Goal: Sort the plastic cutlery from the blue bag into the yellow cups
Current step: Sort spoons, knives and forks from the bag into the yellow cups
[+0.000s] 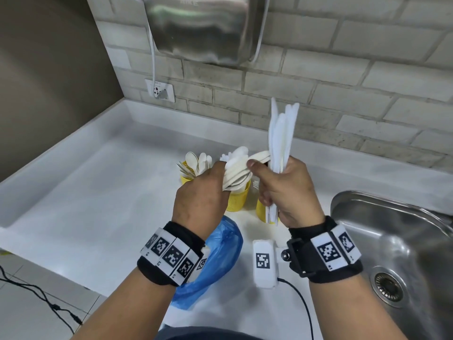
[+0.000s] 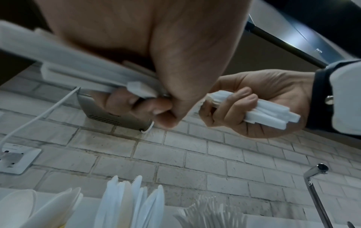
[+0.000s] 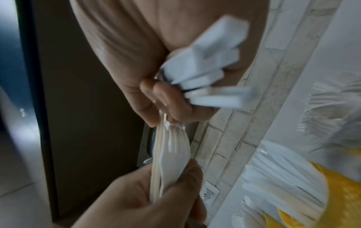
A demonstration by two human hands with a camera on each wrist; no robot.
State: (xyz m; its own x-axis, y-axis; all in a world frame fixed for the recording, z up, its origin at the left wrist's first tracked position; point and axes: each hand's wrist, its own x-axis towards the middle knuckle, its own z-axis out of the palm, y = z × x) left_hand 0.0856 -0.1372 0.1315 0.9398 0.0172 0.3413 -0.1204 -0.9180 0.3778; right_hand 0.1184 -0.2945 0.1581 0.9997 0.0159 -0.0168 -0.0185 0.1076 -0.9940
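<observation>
My left hand (image 1: 203,185) grips a sideways bundle of white cutlery (image 1: 236,168) with spoon bowls and fork tines showing. An upright bundle of white knives (image 1: 282,133) is gripped by my right hand (image 1: 284,190), whose thumb touches the left bundle. The right wrist view shows the fork tines (image 3: 173,148) between both hands. Three yellow cups stand behind the hands: the left cup (image 1: 185,179) holds spoons, the middle cup (image 1: 239,201) is partly hidden, the right cup (image 1: 261,212) holds forks. The blue bag (image 1: 218,261) lies on the counter under my left wrist.
A steel sink (image 1: 397,241) opens to the right, its tap (image 2: 316,183) behind it. A brick wall backs the white counter (image 1: 98,192), with a socket (image 1: 160,90) and a steel hand dryer (image 1: 203,28) above. A dark wall stands at the left.
</observation>
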